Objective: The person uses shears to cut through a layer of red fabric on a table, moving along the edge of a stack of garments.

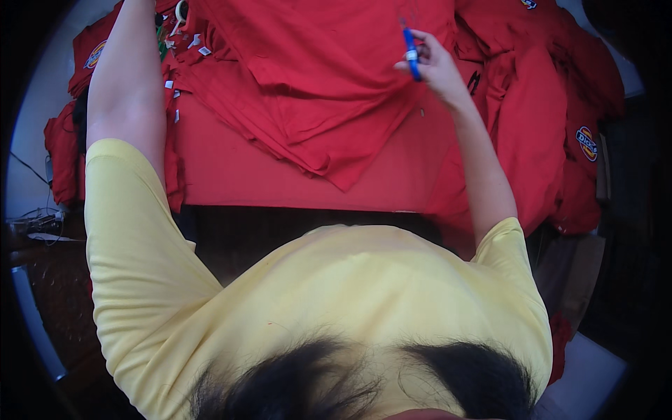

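Observation:
My right hand (435, 68) is closed round a pair of blue thread snips (411, 54), whose thin blades point away from me. It is held over the red cloth (308, 77), which lies in loose folds on the table with a corner hanging toward me. My left arm (127, 84) stretches far forward along the left side and leaves the picture at the top, so my left hand is out of sight.
Red garments (542, 119) with badge patches are heaped over the right side, and more red cloth (63, 154) hangs at the left. Small white tags (204, 50) and a tape roll (182, 11) lie beside my left arm. The red tabletop's front edge (301, 204) runs before me.

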The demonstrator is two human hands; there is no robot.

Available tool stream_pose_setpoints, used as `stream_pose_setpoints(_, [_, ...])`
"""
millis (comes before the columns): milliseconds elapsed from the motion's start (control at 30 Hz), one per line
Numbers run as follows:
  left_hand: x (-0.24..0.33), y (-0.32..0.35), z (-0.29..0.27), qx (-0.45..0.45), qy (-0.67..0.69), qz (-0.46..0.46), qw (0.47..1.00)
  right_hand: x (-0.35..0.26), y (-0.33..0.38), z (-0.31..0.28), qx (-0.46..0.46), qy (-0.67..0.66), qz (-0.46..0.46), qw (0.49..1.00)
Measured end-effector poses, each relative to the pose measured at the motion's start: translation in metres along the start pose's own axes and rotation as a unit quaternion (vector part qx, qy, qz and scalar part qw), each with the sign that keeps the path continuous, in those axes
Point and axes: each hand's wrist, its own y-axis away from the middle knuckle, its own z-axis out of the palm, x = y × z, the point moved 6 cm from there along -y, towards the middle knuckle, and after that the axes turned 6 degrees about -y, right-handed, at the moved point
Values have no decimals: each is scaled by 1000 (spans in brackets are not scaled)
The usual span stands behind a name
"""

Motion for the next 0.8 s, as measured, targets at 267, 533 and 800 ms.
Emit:
stream_pose_setpoints(267, [36,29,30,-12,102,38,994,44,57,187,-173,166,-141,960])
stream_pose_setpoints(533, [98,96,57,-67,249,152,954,-38,-42,-67,238,-125,-197,943])
stream_pose_setpoints(800, [-66,262,167,56,-277,157,946,7,54,-7,140,-92,-81,982])
